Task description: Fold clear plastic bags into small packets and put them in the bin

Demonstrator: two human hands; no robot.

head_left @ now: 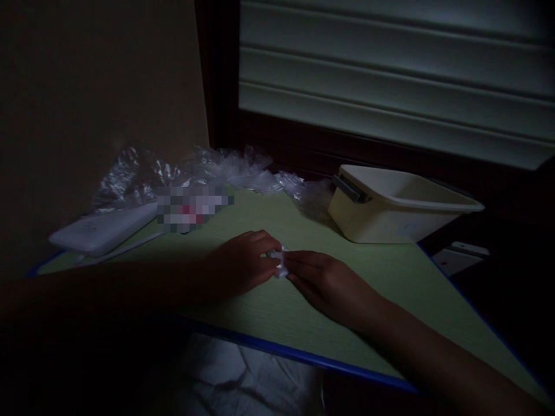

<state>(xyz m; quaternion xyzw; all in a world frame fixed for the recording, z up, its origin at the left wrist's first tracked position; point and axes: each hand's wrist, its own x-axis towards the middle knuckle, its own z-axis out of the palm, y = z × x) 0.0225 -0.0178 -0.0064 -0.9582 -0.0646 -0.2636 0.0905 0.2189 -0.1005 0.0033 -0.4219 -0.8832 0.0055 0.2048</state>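
A small whitish, shiny piece (281, 264), perhaps plastic or a little packet, is between my two hands over the middle of the table (269, 318). My left hand (245, 263) grips its left side, fingers curled above and thumb below. From the other side, my right hand (323, 277) touches it with the fingers held together. Both hands are low, close to the tabletop. The dim light and my fingers hide what exactly the piece is.
A cream plastic bin (377, 216) with a dark handle stands at the table's back right. Crumpled clear plastic (234, 167) lines the back edge. A white elongated case (106, 231) lies at left beside a blurred-out item (191, 211). A white box (459, 260) sits beyond the right edge.
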